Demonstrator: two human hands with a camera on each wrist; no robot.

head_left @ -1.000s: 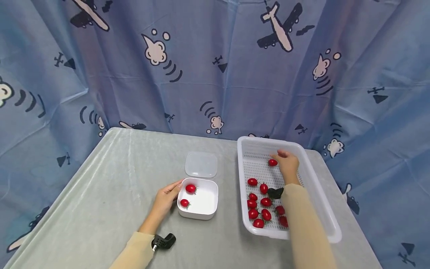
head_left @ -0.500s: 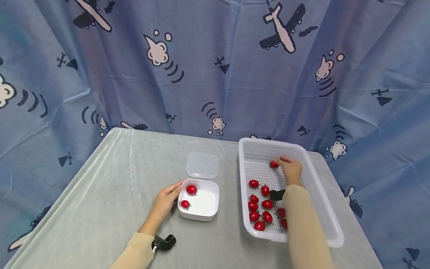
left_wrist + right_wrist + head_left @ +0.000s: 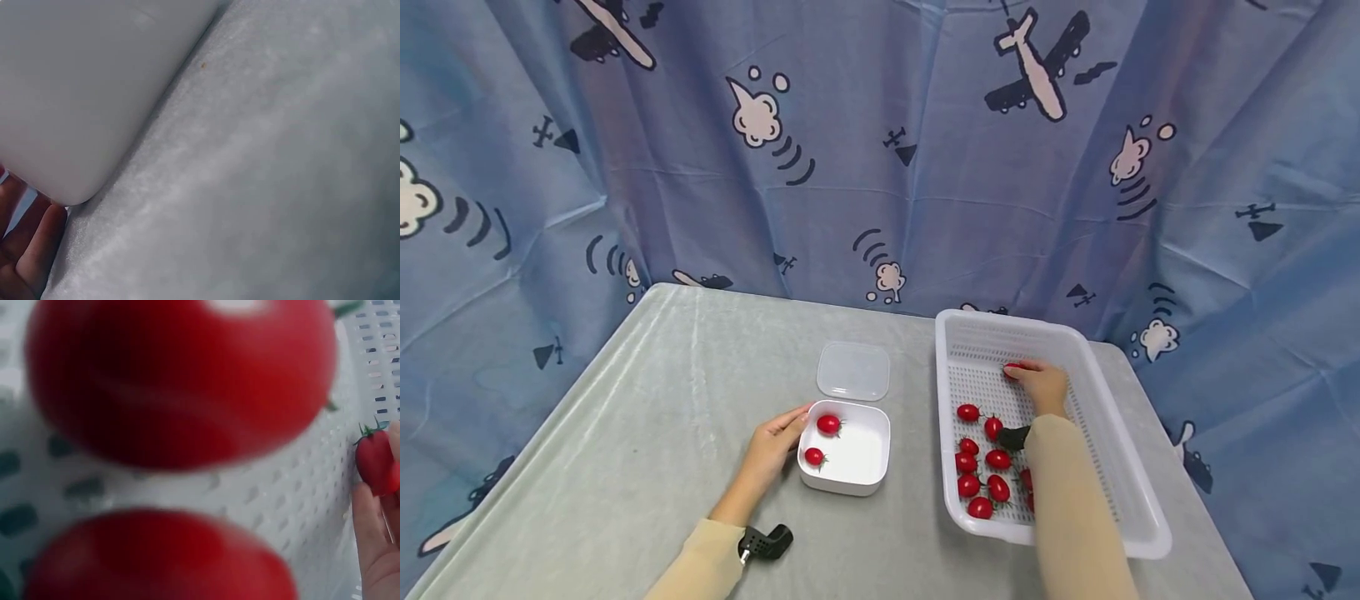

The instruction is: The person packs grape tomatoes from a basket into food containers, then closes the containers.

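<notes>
In the head view my right hand [image 3: 1042, 387] reaches into the far half of a white perforated basket [image 3: 942, 433]. It pinches a red cherry tomato [image 3: 374, 461], clearest at the right edge of the right wrist view, green stem attached. My left hand [image 3: 769, 443] rests against the left wall of a small white square box [image 3: 865, 446], its fingers fairly straight in the left wrist view, touching the box's side. Inside the box lie two cherry tomatoes, one at the back [image 3: 829, 425] and one nearer [image 3: 814, 457].
Several more cherry tomatoes [image 3: 998, 459] lie in the basket's near half, partly hidden by the right sleeve [image 3: 1071, 508]. A translucent lid [image 3: 853, 371] lies flat behind the box. A grey cloth [image 3: 625, 450] covers the table, and a blue patterned curtain [image 3: 835, 208] hangs behind it.
The right hand's fingers have closed round the tomato at the far end of the basket, now mostly covered in the head view. The left hand stays at the box. The head view shifts slightly.
</notes>
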